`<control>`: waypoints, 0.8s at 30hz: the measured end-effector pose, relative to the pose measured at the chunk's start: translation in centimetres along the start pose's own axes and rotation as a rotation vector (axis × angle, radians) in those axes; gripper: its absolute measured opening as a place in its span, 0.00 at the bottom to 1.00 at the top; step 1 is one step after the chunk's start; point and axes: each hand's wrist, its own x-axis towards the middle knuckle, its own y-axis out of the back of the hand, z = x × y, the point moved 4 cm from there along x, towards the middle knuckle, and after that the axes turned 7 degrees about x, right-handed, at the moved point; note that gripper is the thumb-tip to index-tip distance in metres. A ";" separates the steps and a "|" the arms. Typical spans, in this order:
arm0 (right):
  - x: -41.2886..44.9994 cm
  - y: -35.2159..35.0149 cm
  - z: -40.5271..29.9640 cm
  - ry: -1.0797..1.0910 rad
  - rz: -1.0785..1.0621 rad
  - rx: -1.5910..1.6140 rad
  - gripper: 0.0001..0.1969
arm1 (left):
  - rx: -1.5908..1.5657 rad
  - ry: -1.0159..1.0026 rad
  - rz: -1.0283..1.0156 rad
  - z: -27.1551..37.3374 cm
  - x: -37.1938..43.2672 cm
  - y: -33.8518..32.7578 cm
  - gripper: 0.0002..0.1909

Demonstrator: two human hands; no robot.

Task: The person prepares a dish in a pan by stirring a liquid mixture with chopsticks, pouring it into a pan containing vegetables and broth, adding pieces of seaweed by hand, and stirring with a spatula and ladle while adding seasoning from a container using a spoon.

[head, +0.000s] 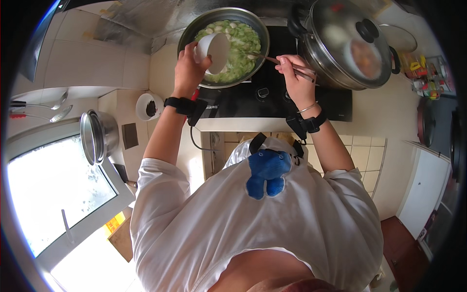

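Note:
My left hand (191, 69) grips a small white bowl (217, 54), tipped on its side above a wide frying pan (222, 86). Chopped green vegetable with pale round pieces (240, 42) fills the pan, in some liquid. Between the fingers of my right hand (297, 76) is a pair of brown chopsticks (270, 58), whose tips reach into the food at the pan's right side. The pan rests on a black gas hob (233, 106). Whether anything is left inside the bowl cannot be made out.
A large lidded steel steamer pot (328, 62) stands right of the pan, food showing through its glass lid. Left of the hob sits a white bowl (157, 100) with something dark inside. Steel pots (105, 135) lean near the window. Bottles and packets (427, 76) crowd the far right.

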 end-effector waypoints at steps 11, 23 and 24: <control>0.9 -1.0 0.1 -0.062 -0.078 0.127 0.08 | -0.214 0.003 0.054 -2.6 -4.0 0.5 0.21; 2.0 -2.1 -0.7 0.149 -0.207 0.140 0.07 | -1.661 0.439 0.369 -2.4 -13.5 4.6 0.27; 2.1 -2.0 -0.7 0.168 -0.197 0.151 0.07 | -1.670 0.482 0.383 -2.0 -14.5 5.1 0.28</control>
